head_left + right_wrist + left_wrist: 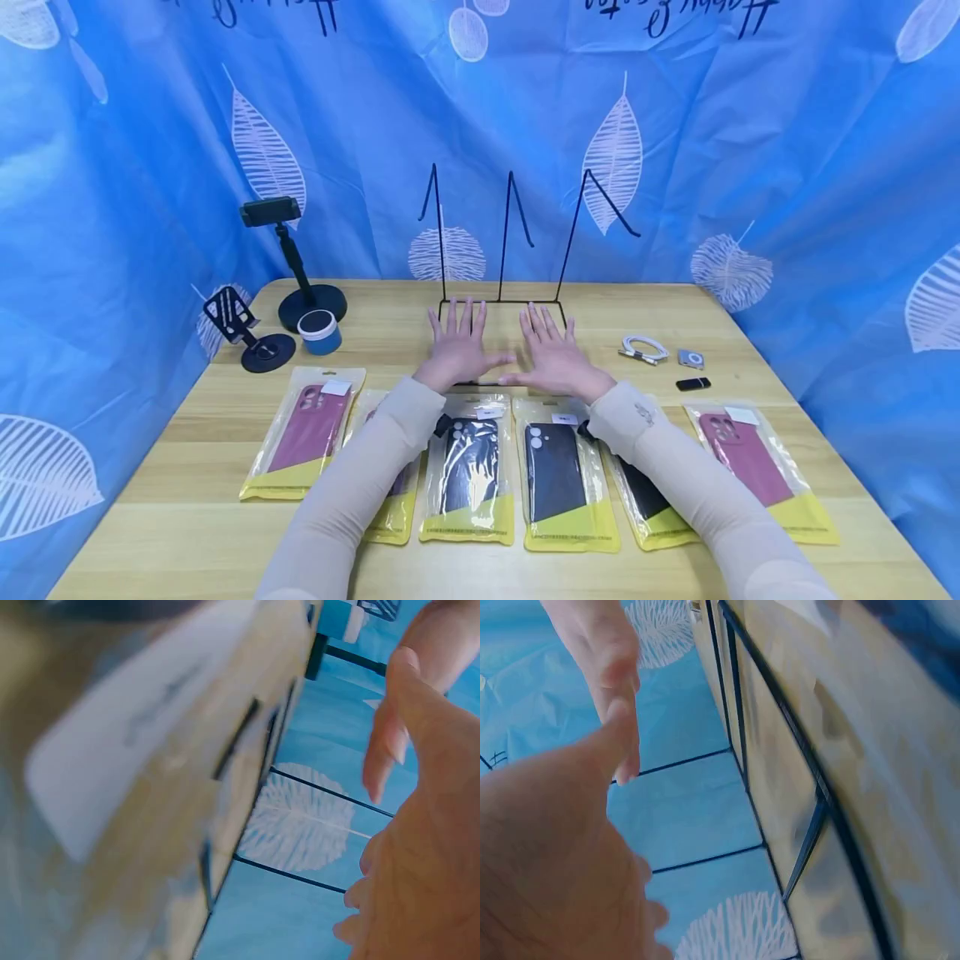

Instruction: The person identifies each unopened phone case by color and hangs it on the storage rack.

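Observation:
Both hands are side by side with fingers spread and palms down, over the base of a black wire rack (517,301) with three upright hooked prongs. My left hand (459,352) covers part of the base's left side. On the right side is my right hand (553,357), its thumb pointing at the left thumb. Neither hand holds anything. In the left wrist view the rack's wires (814,776) run beside the left hand (562,825). Below the hands lie bagged phone cases, among them a dark-blue one (471,467) and a black one (555,475).
Pink bagged cases lie at left (307,433) and right (750,462); forearms partly cover two other bags. At back left stand a tall phone stand (296,267), a small folding stand (266,352) and a blue jar (320,337). Right: a white cable (645,343), a clip player (691,359), a black stick (693,384).

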Demonstrator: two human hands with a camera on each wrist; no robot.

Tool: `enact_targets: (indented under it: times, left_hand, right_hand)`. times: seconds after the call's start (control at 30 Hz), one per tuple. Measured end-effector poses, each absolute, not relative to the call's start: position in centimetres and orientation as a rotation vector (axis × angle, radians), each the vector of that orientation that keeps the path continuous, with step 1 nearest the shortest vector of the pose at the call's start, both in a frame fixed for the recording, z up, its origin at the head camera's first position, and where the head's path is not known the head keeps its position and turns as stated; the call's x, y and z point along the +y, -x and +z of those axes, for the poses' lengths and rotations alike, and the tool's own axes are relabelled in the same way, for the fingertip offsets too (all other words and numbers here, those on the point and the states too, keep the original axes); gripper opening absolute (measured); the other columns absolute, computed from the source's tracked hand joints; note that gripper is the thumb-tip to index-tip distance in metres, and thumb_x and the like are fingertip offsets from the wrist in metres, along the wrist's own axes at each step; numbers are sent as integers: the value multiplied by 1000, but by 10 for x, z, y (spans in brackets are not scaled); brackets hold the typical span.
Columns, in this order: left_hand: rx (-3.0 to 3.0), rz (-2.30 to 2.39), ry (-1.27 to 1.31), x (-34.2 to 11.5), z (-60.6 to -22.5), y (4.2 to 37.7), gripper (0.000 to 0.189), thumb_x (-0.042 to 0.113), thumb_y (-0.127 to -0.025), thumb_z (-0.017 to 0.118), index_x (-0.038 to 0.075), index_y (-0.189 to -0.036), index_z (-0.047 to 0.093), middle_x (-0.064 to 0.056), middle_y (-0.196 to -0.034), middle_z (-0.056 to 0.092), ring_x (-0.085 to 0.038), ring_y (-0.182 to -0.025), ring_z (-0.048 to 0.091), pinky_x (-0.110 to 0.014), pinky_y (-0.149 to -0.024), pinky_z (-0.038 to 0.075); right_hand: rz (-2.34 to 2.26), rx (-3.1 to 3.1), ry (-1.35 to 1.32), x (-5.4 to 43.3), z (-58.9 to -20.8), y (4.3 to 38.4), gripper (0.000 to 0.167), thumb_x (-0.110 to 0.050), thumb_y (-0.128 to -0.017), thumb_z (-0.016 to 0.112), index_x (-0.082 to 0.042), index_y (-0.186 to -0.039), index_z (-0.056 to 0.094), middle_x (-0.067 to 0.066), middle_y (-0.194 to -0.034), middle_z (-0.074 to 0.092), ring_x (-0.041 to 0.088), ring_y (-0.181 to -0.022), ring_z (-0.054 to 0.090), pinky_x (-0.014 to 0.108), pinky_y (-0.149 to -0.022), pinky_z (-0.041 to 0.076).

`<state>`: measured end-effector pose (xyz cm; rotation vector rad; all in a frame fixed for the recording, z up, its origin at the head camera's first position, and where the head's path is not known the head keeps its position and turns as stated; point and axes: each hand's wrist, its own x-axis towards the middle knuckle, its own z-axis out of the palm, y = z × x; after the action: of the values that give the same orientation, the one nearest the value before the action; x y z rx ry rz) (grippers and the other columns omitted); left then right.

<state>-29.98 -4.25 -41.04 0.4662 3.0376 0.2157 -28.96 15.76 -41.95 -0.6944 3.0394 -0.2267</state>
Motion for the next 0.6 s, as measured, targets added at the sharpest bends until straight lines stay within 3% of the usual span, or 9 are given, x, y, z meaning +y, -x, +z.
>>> enact_targets:
  times: [0.1,0.2,0.27,0.33,0.47,0.6]
  left_hand:
    - [2970,246,-564,-52,-406,300,109,80,-87,42,17,-159,-10,-9,-164,-17,-35,-150,-20,-65,-116,-15]
    - [2880,266,-605,-68,-399,300,110,77,-87,47,17,-158,-11,-10,-165,-16,-35,-152,-16,-63,-118,-13]
    - [2812,259,-594,-80,-394,300,110,72,-88,53,15,-159,-8,-12,-166,-13,-37,-153,-11,-61,-120,-10]
    - [2734,244,-587,-90,-392,298,109,65,-89,59,10,-160,-3,-15,-166,-9,-38,-154,-7,-60,-122,-6]
    - [2629,252,-564,-105,-396,294,104,56,-91,63,1,-159,7,-19,-166,-2,-38,-154,0,-55,-125,1]
    - [2633,287,-510,-116,-406,292,101,55,-92,62,-2,-157,11,-20,-166,2,-38,-154,2,-54,-125,1]
  right_hand:
    - [-283,3064,693,168,-407,282,108,-79,-88,40,-13,-159,-8,6,-164,-19,34,-153,-13,67,-115,-12]
    - [-346,3089,658,190,-385,269,97,-73,-94,37,-13,-160,0,9,-167,-5,36,-154,-2,65,-118,-10]
    - [-370,3087,624,212,-367,259,91,-70,-96,37,-13,-160,9,13,-167,9,39,-153,11,63,-121,-3]
    - [-372,3074,558,237,-349,246,86,-68,-96,39,-11,-159,21,16,-162,27,41,-148,28,63,-121,12]
    - [-317,3046,391,293,-326,224,87,-69,-96,40,-3,-152,36,24,-142,54,46,-124,55,65,-101,42]
    - [-283,2969,227,346,-327,211,95,-69,-95,42,8,-150,32,35,-142,46,51,-118,55,68,-90,44]
